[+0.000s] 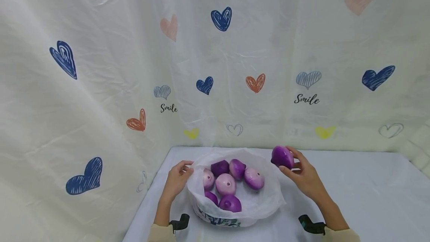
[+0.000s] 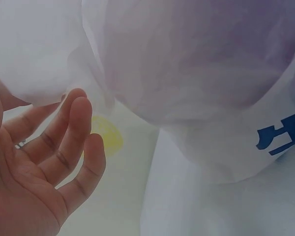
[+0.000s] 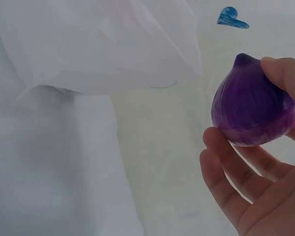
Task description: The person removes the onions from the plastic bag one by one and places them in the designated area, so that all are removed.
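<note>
A white plastic bag [image 1: 268, 204] with its mouth spread wide holds several purple onions [image 1: 226, 184] in the head view. At its left rim, the left hand [image 1: 176, 180] pinches the edge of the plastic between thumb and fingers; the left wrist view shows this hand [image 2: 49, 157] beside the bag [image 2: 187, 88]. To the right of the bag and above the table, the right hand [image 1: 304, 176] grips one purple onion [image 1: 282, 157]. In the right wrist view that onion [image 3: 253, 105] sits between the thumb and fingers of the hand [image 3: 265, 191], its pointed tip up.
The bag stands on a table with a white cover [image 1: 369, 193]. Behind and to the left hangs a pale curtain [image 1: 275, 48] printed with hearts and the word Smile. Dark straps [image 1: 312, 226] show at both wrists.
</note>
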`<state>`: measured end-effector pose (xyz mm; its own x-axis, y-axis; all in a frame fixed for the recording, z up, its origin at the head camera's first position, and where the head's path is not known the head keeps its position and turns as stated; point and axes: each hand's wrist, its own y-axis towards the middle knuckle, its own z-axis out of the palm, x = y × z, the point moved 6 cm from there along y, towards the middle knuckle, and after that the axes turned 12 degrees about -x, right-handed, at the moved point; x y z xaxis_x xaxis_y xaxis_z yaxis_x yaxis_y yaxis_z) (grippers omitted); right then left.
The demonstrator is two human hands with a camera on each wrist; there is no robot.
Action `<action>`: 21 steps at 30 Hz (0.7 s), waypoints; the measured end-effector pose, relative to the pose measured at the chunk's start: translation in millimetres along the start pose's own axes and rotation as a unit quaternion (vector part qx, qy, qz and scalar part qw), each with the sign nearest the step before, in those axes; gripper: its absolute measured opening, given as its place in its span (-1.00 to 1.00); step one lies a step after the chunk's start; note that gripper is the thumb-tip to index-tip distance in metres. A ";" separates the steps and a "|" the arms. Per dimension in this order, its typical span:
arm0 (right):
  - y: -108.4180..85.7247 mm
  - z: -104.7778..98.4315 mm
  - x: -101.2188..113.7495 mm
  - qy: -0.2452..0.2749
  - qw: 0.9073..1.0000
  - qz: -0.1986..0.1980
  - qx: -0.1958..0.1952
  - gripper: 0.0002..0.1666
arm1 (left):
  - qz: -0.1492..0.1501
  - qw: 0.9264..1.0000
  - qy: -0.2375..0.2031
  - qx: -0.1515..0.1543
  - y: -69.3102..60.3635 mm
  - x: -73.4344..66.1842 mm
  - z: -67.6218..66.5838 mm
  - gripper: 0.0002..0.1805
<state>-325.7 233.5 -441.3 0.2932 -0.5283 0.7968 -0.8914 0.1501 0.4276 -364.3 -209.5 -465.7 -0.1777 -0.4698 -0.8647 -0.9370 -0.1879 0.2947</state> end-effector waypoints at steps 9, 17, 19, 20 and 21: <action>2.5 -5.4 -18.5 -0.024 1.000 0.009 -0.010 -0.11 | -0.005 1.000 0.005 -0.001 -0.3 0.6 -1.0 -0.79; 3.0 -5.5 -32.5 -0.033 0.999 0.035 0.001 -0.06 | -0.008 1.000 0.004 -0.002 -0.2 1.5 -1.7 -0.78; 2.9 -5.0 -37.7 -0.039 0.998 0.042 0.002 -0.05 | -0.008 1.000 0.003 -0.003 0.0 1.5 -1.7 -0.79; 2.8 -4.6 -40.4 -0.041 0.998 0.045 0.003 -0.05 | -0.009 1.000 0.003 -0.004 0.0 1.4 -1.6 -0.80; 2.6 -4.3 -43.1 -0.045 0.998 0.048 0.005 -0.04 | -0.009 1.000 0.003 -0.004 0.1 1.9 -1.5 -0.80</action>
<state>-339.1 260.3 -472.6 0.1743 -0.5840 0.7928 -0.9176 0.1959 0.3460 -364.3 -211.7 -466.7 -0.1597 -0.4711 -0.8675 -0.9377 -0.2023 0.2825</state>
